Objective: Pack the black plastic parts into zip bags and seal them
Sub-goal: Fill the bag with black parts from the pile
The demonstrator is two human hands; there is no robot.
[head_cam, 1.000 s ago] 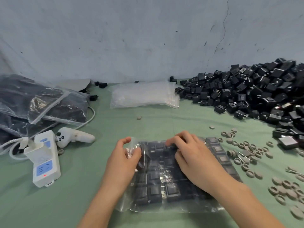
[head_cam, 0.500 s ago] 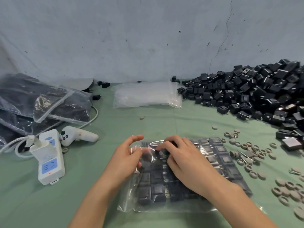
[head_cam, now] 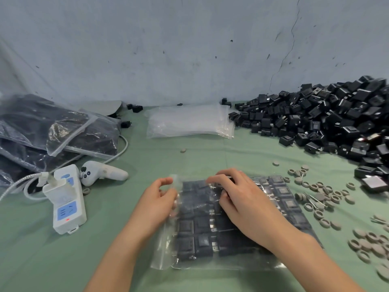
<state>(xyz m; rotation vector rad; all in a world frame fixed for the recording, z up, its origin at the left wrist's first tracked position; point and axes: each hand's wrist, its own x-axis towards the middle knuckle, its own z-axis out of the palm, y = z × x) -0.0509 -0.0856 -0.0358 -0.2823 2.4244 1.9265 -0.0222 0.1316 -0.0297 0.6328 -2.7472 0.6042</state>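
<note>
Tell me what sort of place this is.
Likely a small packing workshop bench: a heap of loose black plastic parts, a stack of empty zip bags, and filled bags piled at left.

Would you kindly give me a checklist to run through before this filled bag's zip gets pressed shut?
1. Left hand pinches the zip bag at its far-left corner: ok.
2. Right hand curled over its far edge: ok.
3. Black parts lie flat in rows inside: ok.
4. Nothing caught in the opening: cannot tell, hands cover it.
5. Bag sealed anywhere along that edge: cannot tell.
6. Stack of empty bags waiting beyond: ok.
</note>
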